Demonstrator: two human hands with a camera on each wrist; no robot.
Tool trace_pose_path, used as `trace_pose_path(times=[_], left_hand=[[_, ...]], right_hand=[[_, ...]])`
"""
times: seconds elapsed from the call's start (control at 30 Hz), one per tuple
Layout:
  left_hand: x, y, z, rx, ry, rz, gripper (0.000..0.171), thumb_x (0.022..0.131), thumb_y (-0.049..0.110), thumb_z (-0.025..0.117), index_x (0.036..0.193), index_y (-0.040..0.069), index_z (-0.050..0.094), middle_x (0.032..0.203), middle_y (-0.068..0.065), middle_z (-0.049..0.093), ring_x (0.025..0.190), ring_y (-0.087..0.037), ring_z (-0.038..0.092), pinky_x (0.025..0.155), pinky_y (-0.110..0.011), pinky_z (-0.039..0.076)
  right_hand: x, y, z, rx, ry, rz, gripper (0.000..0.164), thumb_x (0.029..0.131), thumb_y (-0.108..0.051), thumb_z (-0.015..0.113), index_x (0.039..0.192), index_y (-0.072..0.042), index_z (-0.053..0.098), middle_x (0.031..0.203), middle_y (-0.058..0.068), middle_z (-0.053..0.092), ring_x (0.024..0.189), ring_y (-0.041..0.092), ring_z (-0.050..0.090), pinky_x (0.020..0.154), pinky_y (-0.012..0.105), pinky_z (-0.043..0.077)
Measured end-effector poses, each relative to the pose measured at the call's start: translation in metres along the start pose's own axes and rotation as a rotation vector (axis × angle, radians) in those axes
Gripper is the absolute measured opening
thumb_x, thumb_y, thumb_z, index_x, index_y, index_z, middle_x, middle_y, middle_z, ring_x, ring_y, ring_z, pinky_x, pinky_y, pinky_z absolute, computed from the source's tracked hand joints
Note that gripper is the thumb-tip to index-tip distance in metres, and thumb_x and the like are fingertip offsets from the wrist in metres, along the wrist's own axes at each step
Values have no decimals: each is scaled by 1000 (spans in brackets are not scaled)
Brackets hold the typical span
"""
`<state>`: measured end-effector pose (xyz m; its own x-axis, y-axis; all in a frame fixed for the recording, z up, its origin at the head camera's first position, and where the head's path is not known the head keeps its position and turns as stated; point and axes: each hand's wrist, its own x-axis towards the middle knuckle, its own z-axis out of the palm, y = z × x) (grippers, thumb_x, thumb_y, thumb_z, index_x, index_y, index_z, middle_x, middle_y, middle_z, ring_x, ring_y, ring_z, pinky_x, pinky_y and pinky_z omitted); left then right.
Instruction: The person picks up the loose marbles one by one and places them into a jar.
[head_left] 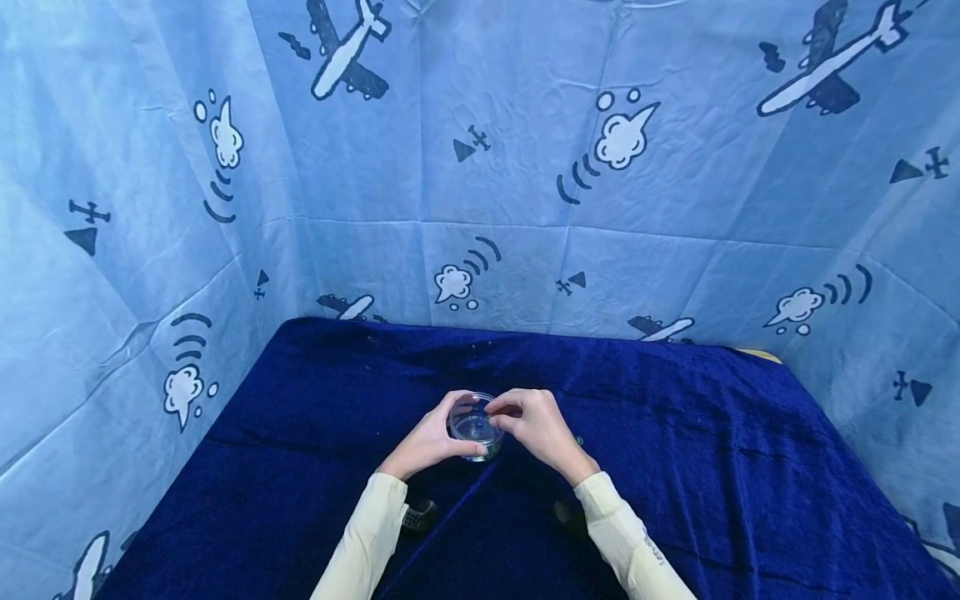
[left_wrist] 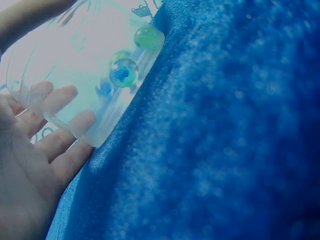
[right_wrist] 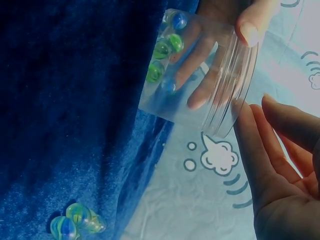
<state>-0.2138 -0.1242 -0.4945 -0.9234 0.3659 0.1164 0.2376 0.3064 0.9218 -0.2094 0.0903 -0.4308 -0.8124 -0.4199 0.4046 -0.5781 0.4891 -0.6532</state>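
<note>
A clear plastic jar [head_left: 476,431] stands upright on the dark blue cloth. Fingers and thumb of my left hand [head_left: 432,437] grip it round its sides, some of them showing through the wall in the right wrist view. Several green and blue glass marbles [right_wrist: 161,50] lie at the bottom of the jar. My right hand [head_left: 538,421] is at the jar's mouth, its fingertips right at the rim. In the right wrist view its thumb and fingers stand apart, and no marble shows between them.
A few loose marbles [right_wrist: 78,215] lie close together on the velvet cloth [head_left: 712,467], to the right of the jar. Light blue curtains [head_left: 517,183] printed with planes and clouds enclose the table at the back and both sides.
</note>
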Motion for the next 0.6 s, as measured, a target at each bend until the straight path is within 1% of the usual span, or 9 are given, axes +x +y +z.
trace_pose_path(times=[0.13, 0.33, 0.43, 0.6], left_hand=[[0, 1, 0, -7, 2, 8, 80, 82, 28, 87, 149, 14, 45, 148, -10, 54, 130, -28, 55, 109, -52, 42], [-1, 1, 1, -9, -1, 1, 80, 82, 28, 87, 149, 16, 45, 149, -10, 54, 130, -29, 55, 109, -53, 42], [-1, 2, 1, -8, 1, -5, 81, 82, 29, 87, 149, 16, 45, 149, -9, 54, 130, -28, 55, 109, -53, 42], [-2, 3, 0, -6, 2, -8, 81, 81, 30, 88, 149, 16, 45, 148, -9, 54, 130, -29, 55, 109, -54, 41]], right_hand=[[-1, 1, 0, -3, 10, -2, 9, 87, 4, 78, 95, 0, 80, 93, 8, 77, 86, 22, 74, 76, 36, 61], [-3, 2, -2, 8, 33, 8, 8, 87, 2, 79, 95, -1, 80, 94, 9, 77, 87, 24, 74, 78, 43, 61], [-4, 1, -3, 12, 50, 22, 9, 87, 1, 80, 94, -4, 81, 94, 7, 77, 86, 22, 74, 78, 41, 61], [-5, 2, -7, 29, 60, 36, 9, 88, 2, 79, 96, -1, 80, 94, 6, 77, 88, 21, 74, 79, 37, 61]])
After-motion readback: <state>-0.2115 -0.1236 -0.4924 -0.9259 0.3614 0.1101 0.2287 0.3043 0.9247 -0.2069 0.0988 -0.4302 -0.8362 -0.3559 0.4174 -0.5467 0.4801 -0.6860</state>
